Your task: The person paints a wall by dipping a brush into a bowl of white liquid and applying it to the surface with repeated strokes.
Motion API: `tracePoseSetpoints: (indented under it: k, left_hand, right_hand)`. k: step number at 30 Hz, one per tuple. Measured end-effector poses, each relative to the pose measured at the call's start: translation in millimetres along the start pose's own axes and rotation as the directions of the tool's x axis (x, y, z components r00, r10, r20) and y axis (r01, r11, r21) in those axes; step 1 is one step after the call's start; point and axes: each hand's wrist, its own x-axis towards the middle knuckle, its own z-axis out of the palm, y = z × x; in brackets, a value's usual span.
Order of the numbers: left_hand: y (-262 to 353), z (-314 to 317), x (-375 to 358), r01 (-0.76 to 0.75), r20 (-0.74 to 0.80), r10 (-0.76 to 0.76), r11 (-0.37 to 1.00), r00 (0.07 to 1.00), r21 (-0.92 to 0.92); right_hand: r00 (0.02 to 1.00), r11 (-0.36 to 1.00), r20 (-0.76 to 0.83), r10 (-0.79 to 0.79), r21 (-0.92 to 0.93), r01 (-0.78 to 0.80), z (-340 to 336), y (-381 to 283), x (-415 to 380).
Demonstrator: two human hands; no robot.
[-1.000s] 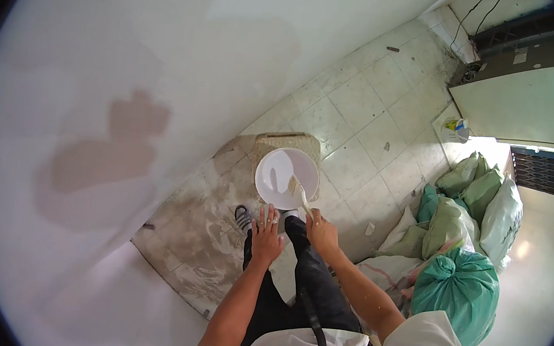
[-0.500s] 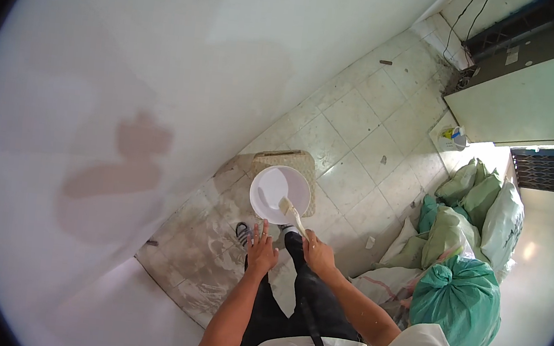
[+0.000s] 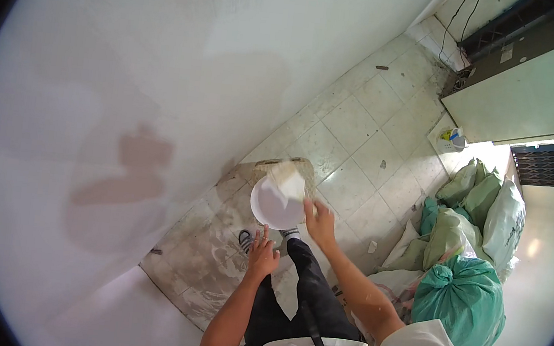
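Observation:
A white bucket (image 3: 276,208) stands in front of me on a woven stool or mat (image 3: 304,169) on the tiled floor. My right hand (image 3: 320,223) is closed round the handle of a brush (image 3: 291,183), whose pale head is smeared by motion over the far side of the bucket. My left hand (image 3: 263,256) is at the near rim of the bucket, its fingers apart and nothing in it. Whether its fingertips touch the rim cannot be made out.
A white wall (image 3: 154,59) rises on the left. Pale green sacks (image 3: 453,235) and a tied green bag (image 3: 459,303) lie on the right. Farther back are a small container (image 3: 455,139) and a large cabinet-like panel (image 3: 521,97). My feet are just below the bucket.
My right hand has moved up and slightly right, and the brush head has swung up from the near rim to the bucket's far side. My left hand remains by the rim.

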Motion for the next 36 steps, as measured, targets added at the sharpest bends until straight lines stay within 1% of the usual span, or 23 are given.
tracePoseSetpoints:
  k: [3,5,6,7,9,10,12,13,16,18,20,22,23,24,25,27,29,31,32,33,35,36]
  left_hand:
    - [8.7,-17.2,-8.9,-0.055,-0.148,0.044,0.996,0.988,-0.072]
    - [9.6,-22.6,-16.4,-0.101,-0.246,0.066,0.986,0.967,-0.134]
    - [9.2,-25.1,-21.1,-0.127,-0.295,0.075,0.979,0.953,-0.161]
    - [10.3,-29.9,-26.6,-0.11,-0.296,0.055,0.978,0.954,-0.175]
    - [13.1,-38.3,-40.3,-0.077,-0.3,0.012,0.975,0.954,-0.207]
    - [10.9,-37.6,-47.8,-0.081,-0.336,0.007,0.975,0.942,-0.208]
    - [7.8,-42.0,-61.4,-0.066,-0.368,-0.016,0.976,0.93,-0.209]
    - [5.5,-44.2,-68.6,-0.058,-0.383,-0.027,0.976,0.923,-0.21]
    - [-3.1,-45.9,-87.3,-0.049,-0.423,-0.052,0.973,0.904,-0.225]
    - [-5.0,-44.1,-97.8,-0.016,-0.426,-0.08,0.976,0.901,-0.218]
    - [-6.1,-40.6,-107.2,0.007,-0.423,-0.104,0.974,0.9,-0.225]
    - [-10.7,-34.0,-113.1,0.015,-0.423,-0.115,0.973,0.899,-0.231]
    - [-12.3,-27.5,-115.1,0.015,-0.425,-0.118,0.971,0.898,-0.238]
    - [-14.0,-23.5,-115.3,0.018,-0.423,-0.122,0.97,0.898,-0.243]
    - [-12.0,-24.2,-116.2,0.022,-0.413,-0.13,0.967,0.901,-0.255]
    - [-5.8,-23.9,-119.3,0.034,-0.394,-0.144,0.962,0.908,-0.272]
    - [-5.3,-19.9,-121.2,0.04,-0.396,-0.155,0.958,0.905,-0.284]
    - [-5.4,-16.6,-120.0,0.038,-0.411,-0.161,0.956,0.897,-0.291]
    - [-8.5,-13.3,-119.6,0.033,-0.418,-0.135,0.969,0.898,-0.244]
    - [-6.6,-14.9,-117.8,0.028,-0.425,-0.138,0.966,0.895,-0.256]
    - [-4.6,-19.6,-119.0,0.017,-0.429,-0.139,0.961,0.892,-0.277]
    - [-3.5,-22.9,-116.3,0.023,-0.428,-0.146,0.96,0.892,-0.28]
  right_hand:
    - [0.975,0.981,-0.17,-0.142,0.105,0.162,-2.0,-68.8,83.8]
    - [0.987,0.938,-0.114,-0.113,0.317,0.144,-21.4,-140.2,123.3]
    - [0.983,0.904,-0.134,-0.125,0.394,0.169,-15.9,-154.9,145.8]
    - [0.978,0.863,-0.156,-0.137,0.466,0.195,-12.2,-167.1,163.7]
    - [0.981,0.904,-0.125,-0.148,0.385,0.185,7.5,-160.8,196.0]
    - [0.982,0.923,-0.112,-0.152,0.341,0.181,19.7,-149.4,209.3]
    - [0.991,0.983,-0.081,-0.108,0.138,0.118,36.8,-103.7,225.9]
    - [0.994,0.996,-0.071,-0.082,0.033,0.085,35.5,-94.5,230.4]
    - [0.983,0.983,-0.012,-0.184,0.024,0.184,-9.1,-143.4,234.3]
    - [0.955,0.956,-0.085,-0.283,0.06,0.289,-61.3,-223.8,225.5]
    - [0.952,0.939,-0.101,-0.289,0.167,0.302,-112.0,-279.0,205.5]
    - [0.974,0.901,-0.085,-0.211,0.369,0.227,-136.7,-293.8,192.1]
    - [0.982,0.866,-0.067,-0.177,0.464,0.188,-142.1,-295.2,188.4]
    - [0.983,0.813,-0.024,-0.184,0.558,0.166,-140.8,-292.3,185.4]
    - [0.983,0.815,-0.036,-0.182,0.554,0.171,-128.1,-284.6,187.0]
    - [0.982,0.816,-0.06,-0.177,0.55,0.181,-80.4,-253.3,201.3]
    - [0.983,0.85,-0.049,-0.176,0.496,0.177,-23.4,-203.2,213.8]
    - [0.995,0.886,-0.021,-0.102,0.453,0.1,18.3,-147.1,219.0]
    - [0.995,0.95,0.009,-0.095,0.298,0.088,31.8,-117.6,221.6]
    - [0.996,0.988,0.038,-0.082,0.132,0.076,30.6,-112.3,217.6]
    - [0.977,0.976,0.006,-0.212,0.045,0.212,32.2,-111.3,223.0]
    - [0.959,0.959,-0.007,-0.283,-0.003,0.283,27.2,-122.3,227.3]
